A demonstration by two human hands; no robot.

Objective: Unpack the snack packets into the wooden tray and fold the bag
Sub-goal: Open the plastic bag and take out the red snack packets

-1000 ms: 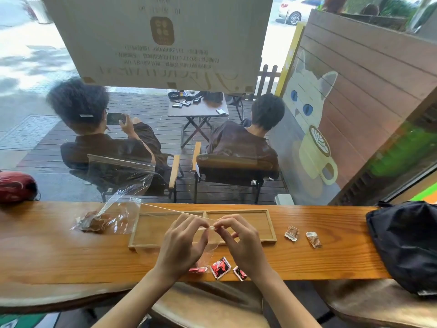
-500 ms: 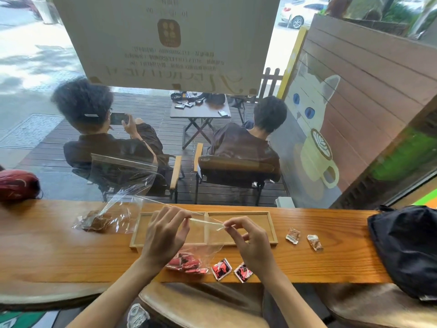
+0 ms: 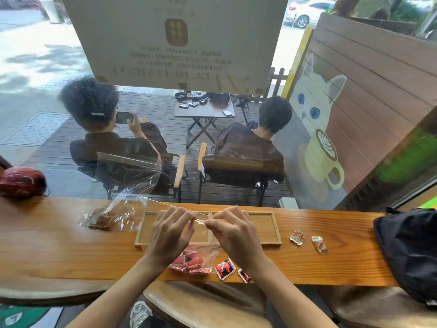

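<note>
My left hand [image 3: 171,229] and my right hand [image 3: 233,230] pinch the top edge of a clear plastic bag [image 3: 202,233] between them, over the wooden tray [image 3: 267,229]. Several red snack packets [image 3: 191,262] sit in the bottom of that bag on the counter's near edge. Two more red packets [image 3: 224,268] lie loose just to the right. The tray has two compartments, and the parts I can see hold nothing. Two brown-and-white packets [image 3: 297,236] lie right of the tray.
A second clear bag [image 3: 111,216] with brown snacks stands left of the tray. A black bag [image 3: 409,252] fills the counter's right end, a red helmet [image 3: 22,181] the left. A window runs directly behind the wooden counter [image 3: 47,245].
My hands spread apart along the bag's top edge, then came back together at its middle. The red packets in the bag came into view below my hands.
</note>
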